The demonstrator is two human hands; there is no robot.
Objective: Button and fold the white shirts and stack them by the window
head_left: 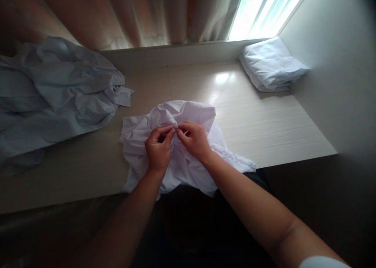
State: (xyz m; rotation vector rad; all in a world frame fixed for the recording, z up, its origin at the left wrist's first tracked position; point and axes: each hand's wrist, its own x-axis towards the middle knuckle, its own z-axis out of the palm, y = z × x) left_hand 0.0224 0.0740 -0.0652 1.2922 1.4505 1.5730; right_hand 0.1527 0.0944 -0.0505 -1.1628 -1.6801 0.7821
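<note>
The white shirt (194,111) lies bunched on the counter (199,84) in front of you, some of it spilling over the near edge. It should handle light, soft and easily creased; a small fold likely gives the surest hold. Your left hand (158,148) and right hand (194,140) meet, thumbs and forefingers pinched on cloth, forearms angling inward.

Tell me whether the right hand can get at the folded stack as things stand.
Probably, but not before the right hand frees its grip from the cloth; the folded stack's near side faces it across the table.
</note>
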